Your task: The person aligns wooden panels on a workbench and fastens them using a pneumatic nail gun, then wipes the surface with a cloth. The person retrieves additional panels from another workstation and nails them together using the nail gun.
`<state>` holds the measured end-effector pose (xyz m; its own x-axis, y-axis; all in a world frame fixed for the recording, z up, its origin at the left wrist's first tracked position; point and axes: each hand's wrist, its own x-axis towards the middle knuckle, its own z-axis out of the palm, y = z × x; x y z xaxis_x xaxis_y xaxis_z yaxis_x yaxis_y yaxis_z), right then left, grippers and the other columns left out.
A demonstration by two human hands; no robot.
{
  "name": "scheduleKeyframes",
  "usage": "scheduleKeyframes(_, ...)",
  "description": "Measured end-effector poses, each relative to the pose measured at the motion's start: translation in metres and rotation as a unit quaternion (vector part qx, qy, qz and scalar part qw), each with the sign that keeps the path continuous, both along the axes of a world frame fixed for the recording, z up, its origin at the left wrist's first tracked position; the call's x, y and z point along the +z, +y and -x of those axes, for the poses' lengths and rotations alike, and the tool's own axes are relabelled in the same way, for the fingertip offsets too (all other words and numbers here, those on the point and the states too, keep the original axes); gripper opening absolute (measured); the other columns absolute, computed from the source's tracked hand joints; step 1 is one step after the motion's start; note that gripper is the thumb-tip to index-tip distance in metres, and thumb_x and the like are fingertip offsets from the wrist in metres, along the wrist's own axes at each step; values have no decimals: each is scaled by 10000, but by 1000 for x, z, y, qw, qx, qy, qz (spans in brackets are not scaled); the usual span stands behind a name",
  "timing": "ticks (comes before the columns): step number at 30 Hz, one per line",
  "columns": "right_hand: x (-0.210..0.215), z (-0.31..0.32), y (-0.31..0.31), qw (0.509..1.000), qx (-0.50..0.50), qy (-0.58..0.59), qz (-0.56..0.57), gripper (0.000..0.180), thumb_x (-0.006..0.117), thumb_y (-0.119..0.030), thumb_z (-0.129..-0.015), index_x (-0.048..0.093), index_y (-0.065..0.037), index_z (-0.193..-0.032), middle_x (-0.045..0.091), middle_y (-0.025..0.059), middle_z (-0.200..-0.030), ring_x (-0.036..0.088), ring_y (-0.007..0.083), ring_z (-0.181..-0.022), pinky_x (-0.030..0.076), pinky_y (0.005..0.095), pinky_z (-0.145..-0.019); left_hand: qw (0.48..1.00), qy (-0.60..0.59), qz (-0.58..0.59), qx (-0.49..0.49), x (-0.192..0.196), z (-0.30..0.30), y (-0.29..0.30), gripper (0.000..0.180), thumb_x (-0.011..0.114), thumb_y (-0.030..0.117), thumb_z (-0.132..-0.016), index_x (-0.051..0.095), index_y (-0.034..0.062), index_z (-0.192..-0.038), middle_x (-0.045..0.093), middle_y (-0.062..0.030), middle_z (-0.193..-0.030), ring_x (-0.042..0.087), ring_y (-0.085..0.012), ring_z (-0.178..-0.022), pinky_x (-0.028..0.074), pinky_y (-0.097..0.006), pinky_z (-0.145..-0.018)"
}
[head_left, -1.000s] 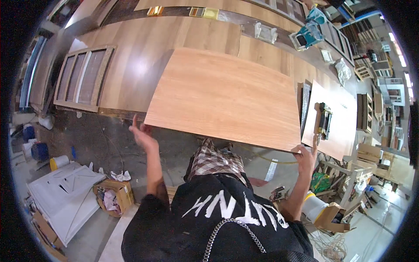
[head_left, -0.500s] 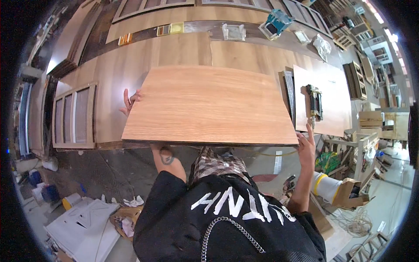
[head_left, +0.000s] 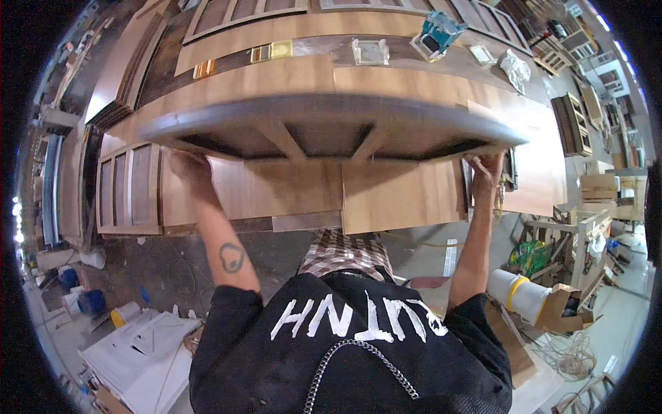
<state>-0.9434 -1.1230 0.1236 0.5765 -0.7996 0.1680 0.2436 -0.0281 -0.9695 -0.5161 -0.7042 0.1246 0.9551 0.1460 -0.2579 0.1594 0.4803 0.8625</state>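
Both my hands hold up a wide framed wood panel (head_left: 310, 110), tipped so its long edge and ribbed underside face me. Slanting wooden ribs divide the dark hollows of that underside. My left hand (head_left: 189, 165) grips the panel's lower left end, its fingers partly hidden and blurred. At the lower right end, my right hand (head_left: 488, 165) is closed on the edge, thumb side toward me. Below the raised panel lie flat wood-grain sheets (head_left: 400, 196) on the workbench. Beside my right hand, a nail gun (head_left: 510, 172) is mostly covered by the panel and hand.
A slatted frame (head_left: 129, 190) lies at the bench's left, near stacked panels (head_left: 127, 65). Along the far side sit a yellow tray (head_left: 281, 49), a clear plastic box (head_left: 371, 52) and a teal container (head_left: 439, 34). A white bucket (head_left: 517, 293) stands right of me.
The panel has been lifted away from me and tipped up, so its ribbed underside shows instead of its smooth face. Both hands have moved with it, and my right fingers have closed on its edge.
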Motion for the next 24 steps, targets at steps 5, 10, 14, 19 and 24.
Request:
scheduleKeyframes(5, 26, -40, 53, 998, -56, 2, 7, 896, 742, -49, -723, 185, -101, -1422, 541, 206, -1183, 603, 254, -964, 516, 345, -837, 997, 28, -60, -31, 5, 17, 64, 411, 521, 365, -858, 520, 84, -1158, 558, -60, -1106, 497, -211, -1038, 370, -362, -950)
scheduleKeyframes(10, 41, -20, 100, 999, -7, -36, -23, 982, 746, -22, -704, 107, -115, -1444, 372, 219, -1365, 514, 280, -1133, 515, 357, -870, 996, 49, -72, 30, 15, 52, 103, 467, 460, 415, -878, 506, 69, -1188, 523, -118, -1190, 478, -264, -1102, 372, -437, -963)
scheduleKeyframes(14, 42, -24, 127, 992, 48, -108, -46, 1050, 756, -36, -687, 47, -139, -1455, 456, 182, -1300, 564, 271, -1054, 551, 378, -802, 952, -179, -246, 27, -42, 14, 231, 464, 395, 333, -947, 451, -1, -1263, 515, -145, -1231, 506, -264, -1104, 388, -382, -980)
scheduleKeyframes(19, 51, -37, 102, 998, -1, 48, -29, 1077, 801, -107, -658, 78, -156, -1454, 571, 211, -1115, 604, 274, -957, 528, 368, -796, 990, -53, -116, -54, 0, 6, 128, 594, 395, 448, -937, 361, 19, -1347, 476, -170, -1270, 537, -243, -1023, 468, -364, -877)
scheduleKeyframes(24, -39, -89, 44, 938, -80, 333, -56, 1003, 808, -216, -656, 182, -5, -1412, 403, 266, -1333, 417, 320, -1236, 344, 383, -1023, 920, 124, -316, -197, -77, -32, 95, 762, 505, 617, -811, 332, 155, -1392, 361, -132, -1390, 333, -183, -1280, 331, -400, -1021)
